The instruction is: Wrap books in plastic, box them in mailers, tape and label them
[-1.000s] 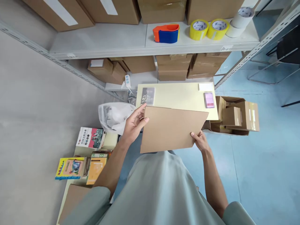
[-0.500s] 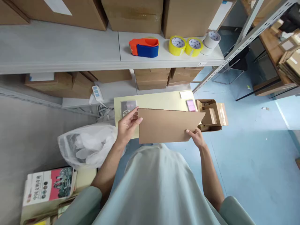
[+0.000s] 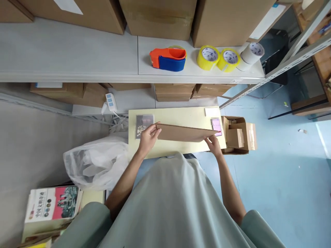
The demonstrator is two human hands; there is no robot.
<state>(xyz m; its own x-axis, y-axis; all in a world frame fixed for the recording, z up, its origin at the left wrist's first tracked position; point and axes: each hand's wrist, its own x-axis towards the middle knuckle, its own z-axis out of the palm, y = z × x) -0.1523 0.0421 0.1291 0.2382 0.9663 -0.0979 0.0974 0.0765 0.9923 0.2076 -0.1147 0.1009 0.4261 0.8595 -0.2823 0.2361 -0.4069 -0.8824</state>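
Observation:
Between my two hands I hold a flat brown cardboard sheet [image 3: 182,133], tilted so that its face looks narrow. My left hand [image 3: 149,136] pinches its left end, thumb in front and fingers behind. At the right end, my right hand [image 3: 213,144] grips the lower corner. Beneath the sheet is a pale yellow tabletop [image 3: 178,115]. A dark picture-like item [image 3: 143,124] lies on its left part, partly behind my left fingers. Toward the right lie a purple item [image 3: 216,125] and a white card [image 3: 212,112].
A grey shelf [image 3: 98,51] carries an orange-and-blue tape dispenser [image 3: 169,61], yellow tape rolls [image 3: 208,58] and large cartons. An open carton of boxes [image 3: 238,136] stands right of the table. On the left are a white plastic bag [image 3: 99,163], a power strip [image 3: 111,102] and stacked books [image 3: 53,205].
The cardboard sheet has tipped, so less of its face shows and more of the tabletop is visible. Both hands still hold it. My view has shifted slightly.

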